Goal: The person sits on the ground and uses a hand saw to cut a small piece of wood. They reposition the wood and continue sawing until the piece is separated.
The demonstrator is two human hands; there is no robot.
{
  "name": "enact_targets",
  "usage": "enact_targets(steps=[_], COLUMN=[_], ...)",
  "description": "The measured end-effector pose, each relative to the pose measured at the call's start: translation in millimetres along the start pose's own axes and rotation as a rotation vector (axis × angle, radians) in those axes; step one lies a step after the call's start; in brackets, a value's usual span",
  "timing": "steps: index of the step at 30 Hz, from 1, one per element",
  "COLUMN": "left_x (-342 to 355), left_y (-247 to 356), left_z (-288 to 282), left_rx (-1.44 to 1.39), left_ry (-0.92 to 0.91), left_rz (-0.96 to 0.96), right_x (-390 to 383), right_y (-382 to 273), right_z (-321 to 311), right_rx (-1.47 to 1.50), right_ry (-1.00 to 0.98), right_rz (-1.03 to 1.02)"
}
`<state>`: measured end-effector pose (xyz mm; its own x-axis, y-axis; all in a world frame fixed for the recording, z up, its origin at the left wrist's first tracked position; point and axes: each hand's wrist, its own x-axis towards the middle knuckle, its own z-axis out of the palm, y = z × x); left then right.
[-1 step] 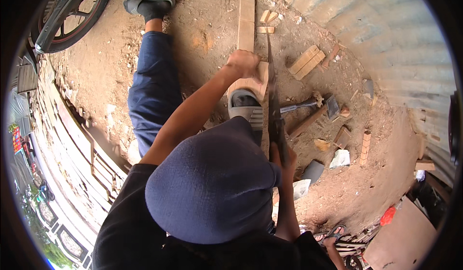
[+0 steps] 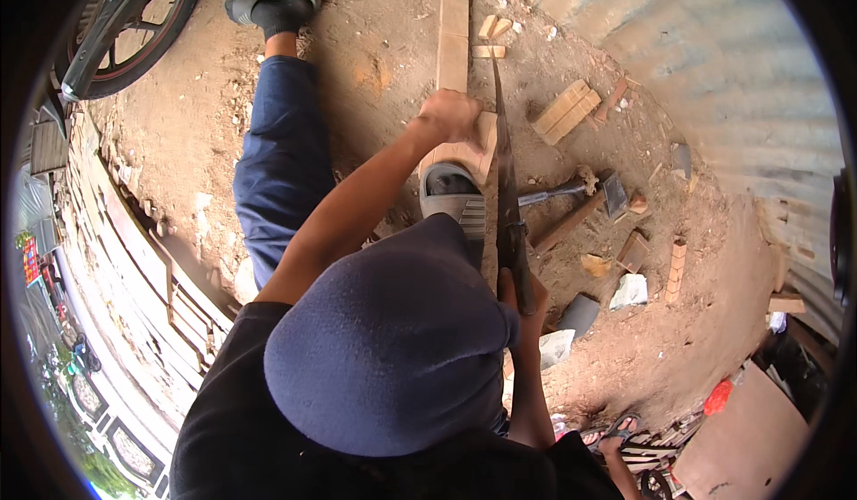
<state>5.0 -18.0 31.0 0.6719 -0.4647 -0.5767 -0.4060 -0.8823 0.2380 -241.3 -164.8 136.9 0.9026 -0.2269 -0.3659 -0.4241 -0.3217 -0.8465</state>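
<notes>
While the left hand point(image 2: 451, 114) presses closed on a long wooden plank point(image 2: 453, 31) running toward twelve o'clock, the right hand point(image 2: 516, 296) wraps the handle of a handsaw point(image 2: 504, 179), whose blade stands on edge just beside the plank's right side. A grey sandal point(image 2: 455, 201) sits on the plank's near end, between the two hands. At three o'clock from the saw lie a hammer point(image 2: 571, 192), stacked wood offcuts point(image 2: 567, 110) and pale crumpled scraps point(image 2: 629, 291). A small red package point(image 2: 717, 398) lies at five o'clock by a brown board point(image 2: 750, 446). Corrugated metal sheeting point(image 2: 723, 62) bounds the right; a wheel point(image 2: 134, 27) sits at ten o'clock. Bare dirt ground point(image 2: 366, 71) lies open left of the plank.
</notes>
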Motion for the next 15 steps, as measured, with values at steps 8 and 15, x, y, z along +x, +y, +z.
enact_targets(steps=[8,15], left_x=[-7,-10], left_y=[-3,8], left_z=[3,-3], left_rx=[-0.059,0.001], left_ry=[0.123,0.070], left_rz=[0.000,-0.080], right_x=[45,9], right_y=[-5,-4], right_z=[16,6], right_rx=[0.030,0.049], right_ry=[0.006,0.042], right_rz=[-0.097,-0.003])
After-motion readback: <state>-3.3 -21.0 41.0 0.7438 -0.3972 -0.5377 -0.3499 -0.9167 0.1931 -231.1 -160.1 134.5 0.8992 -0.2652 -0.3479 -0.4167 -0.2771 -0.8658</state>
